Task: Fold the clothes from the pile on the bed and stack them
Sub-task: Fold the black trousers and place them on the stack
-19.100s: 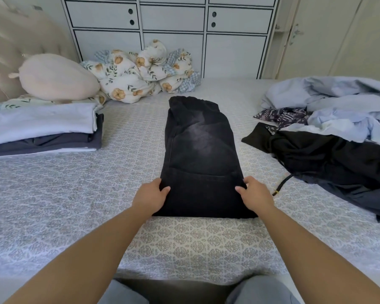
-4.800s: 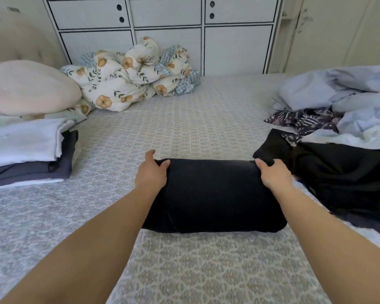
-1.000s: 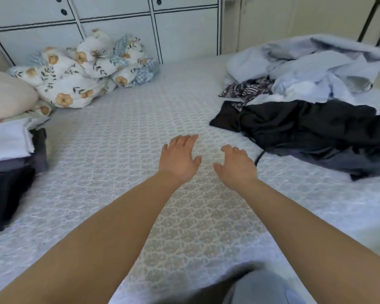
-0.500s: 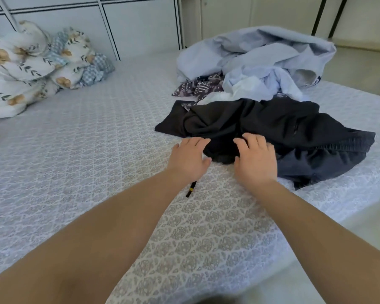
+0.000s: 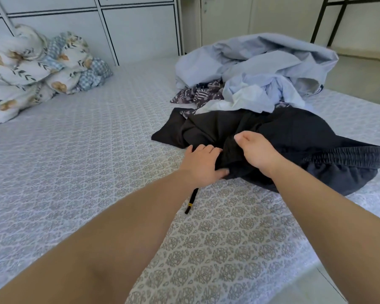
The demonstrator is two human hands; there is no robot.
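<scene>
Since half a second ago, both my hands have moved from lying flat at the edge of the black garment (image 5: 294, 132) to taking hold of it. My left hand (image 5: 203, 165) has its fingers curled into the near fold, thumb pressed under the cloth. My right hand (image 5: 256, 153) pinches a raised bunch of the same fabric. The garment lies at the front of the pile (image 5: 261, 69) on the bed (image 5: 86, 150), below light blue shirts (image 5: 272, 60). Its drawstring (image 5: 191, 200) trails toward me. A flowered quilt (image 5: 31, 69) sits far left.
</scene>
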